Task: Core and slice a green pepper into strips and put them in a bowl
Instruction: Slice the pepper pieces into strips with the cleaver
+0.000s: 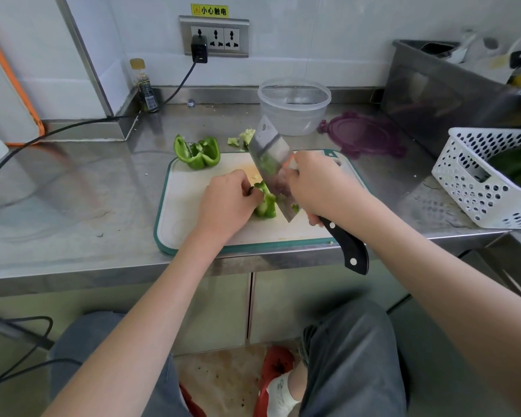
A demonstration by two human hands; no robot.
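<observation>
A steel tabletop ran across the scene, with a dark metal bin at its far right and a white perforated basket just in front of that bin, holding something green. A white cutting board with a teal rim lay at the near edge, in the middle. Behind the board, toward the wall, stood a clear plastic bowl, and a purple lid lay flat to its right.

The right hand had its grip clenched round the black handle of a cleaver, up close to the blade; the blade tilted, its tip pointing to the far left and its edge down against the pepper piece on the board. The left hand lay with curled fingers on that piece from the left, grasping it against the board and touching it beside the blade.

Another pepper half, cut side up, sat on the far left corner of the board, partly over the rim. Pale core scraps lay on the tabletop between the board and the bowl. A small dark bottle stood in the far left corner below a wall socket, from which a black cable trailed leftward.
</observation>
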